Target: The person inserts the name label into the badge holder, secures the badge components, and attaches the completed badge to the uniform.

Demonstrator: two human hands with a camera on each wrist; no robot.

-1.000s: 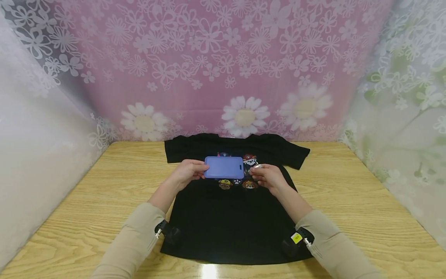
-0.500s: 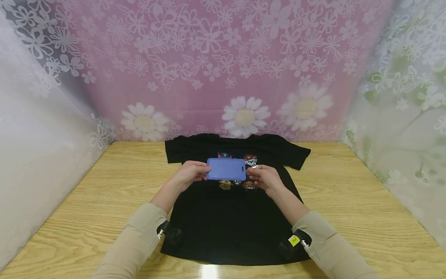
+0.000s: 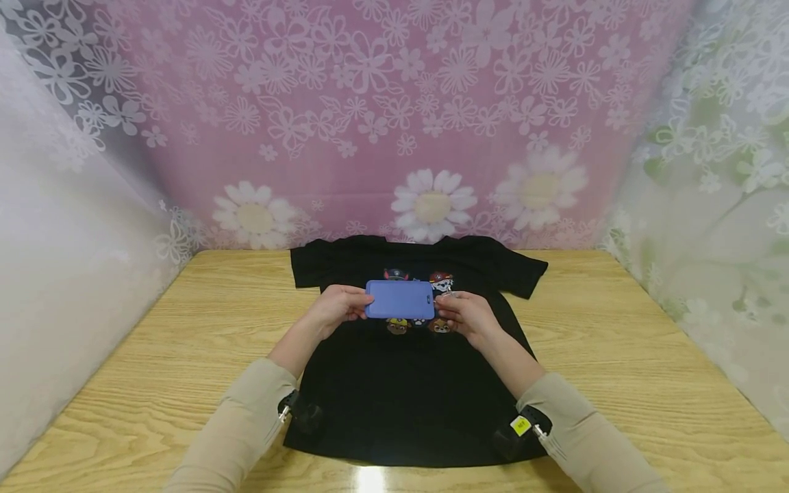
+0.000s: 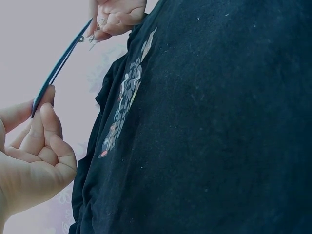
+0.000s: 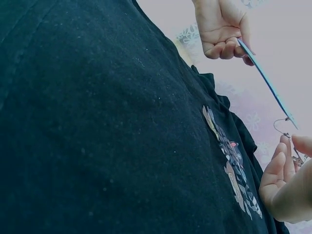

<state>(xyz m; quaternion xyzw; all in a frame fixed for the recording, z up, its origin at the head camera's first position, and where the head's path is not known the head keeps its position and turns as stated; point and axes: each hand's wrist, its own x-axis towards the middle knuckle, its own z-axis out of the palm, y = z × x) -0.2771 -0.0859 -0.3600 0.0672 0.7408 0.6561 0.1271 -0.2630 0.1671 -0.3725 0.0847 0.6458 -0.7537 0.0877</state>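
A flat blue-violet card holder (image 3: 399,299) with a small slot at its right end is held level above the black T-shirt (image 3: 413,390). My left hand (image 3: 335,309) pinches its left end between thumb and fingers. At the slot end, my right hand (image 3: 471,317) pinches a small shiny charm (image 5: 297,160). A thin wire loop (image 5: 276,126) links the charm to the holder in the right wrist view. Edge-on in the left wrist view, the card holder (image 4: 61,66) looks slim. My right fingers partly hide the charm.
The T-shirt lies spread on a wood-grain table (image 3: 185,356), sleeves toward the back, cartoon dog faces (image 3: 397,327) printed on its chest. Behind the table hangs a pink floral curtain (image 3: 370,137); pale floral curtains (image 3: 709,205) flank it.
The card holder and left hand have shifted slightly right and toward me. My right hand has come closer to the slot end, then both hands stay nearly still.
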